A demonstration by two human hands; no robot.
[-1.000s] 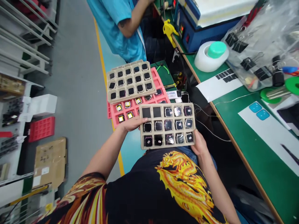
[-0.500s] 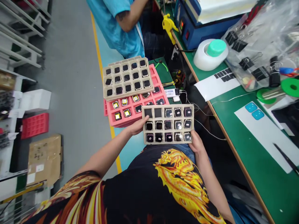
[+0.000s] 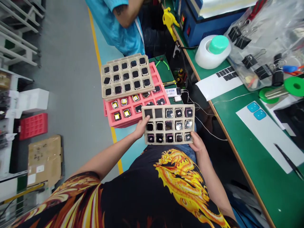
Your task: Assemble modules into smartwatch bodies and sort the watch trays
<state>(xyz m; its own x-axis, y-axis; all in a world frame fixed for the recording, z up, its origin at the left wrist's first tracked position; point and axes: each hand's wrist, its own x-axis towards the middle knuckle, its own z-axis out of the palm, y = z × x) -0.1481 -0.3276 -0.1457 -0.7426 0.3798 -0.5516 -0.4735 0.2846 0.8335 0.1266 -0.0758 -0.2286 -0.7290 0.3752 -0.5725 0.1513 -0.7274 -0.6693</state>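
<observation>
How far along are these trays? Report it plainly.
Done-looking: the square-celled beige pulp tray rests on the rectangular pink plastic tray, every cell holding a dark square. In hand: the left hand and right hand hold a second beige tray, most cells holding glossy squares. Left: yellow-edged squares sit in the pink tray.

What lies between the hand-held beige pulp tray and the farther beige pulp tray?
A pink plastic tray with gold-rimmed square parts, in the head view.

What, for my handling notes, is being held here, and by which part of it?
A beige molded tray: the left hand grips its left edge, and the right hand holds its lower right corner.
</observation>
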